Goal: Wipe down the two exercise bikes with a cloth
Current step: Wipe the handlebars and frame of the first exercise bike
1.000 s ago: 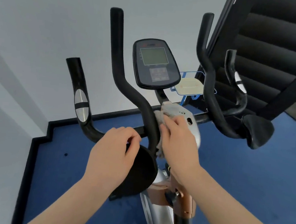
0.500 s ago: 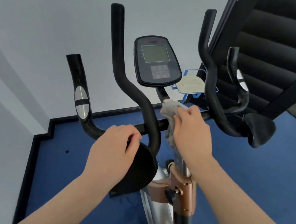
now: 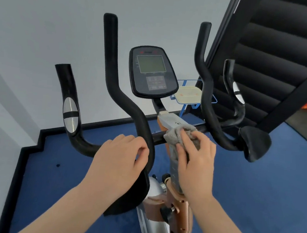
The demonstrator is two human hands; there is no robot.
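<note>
Bike: an exercise bike [image 3: 169, 217] stands on blue carpet [image 3: 255, 182], close below the camera; its console [image 3: 153, 73] sits above the stem.
Cloth: a grey cloth [image 3: 177, 135] is bunched on top of the silver stem cover [image 3: 169, 122], where the crossbar [image 3: 158, 135] meets it.
Right hand: the right hand [image 3: 195, 158] presses the cloth onto the stem, fingers curled over the wad and gripping it.
Left hand: the left hand [image 3: 119, 156] wraps around the left handlebar [image 3: 131, 103] at its lower bend, bracing the frame.
Step in hand: judged to be wiping the stem and its junction with the bar.
Doing it well: keep the cloth flat under the fingers rather than balled, follow the stem's length in steady passes, work into the seam at the crossbar, and keep the bracing grip firm so the bars do not swing.
Left to do: the upright grips, the console and a second bike appear unwiped; no second bike is in view.
</note>
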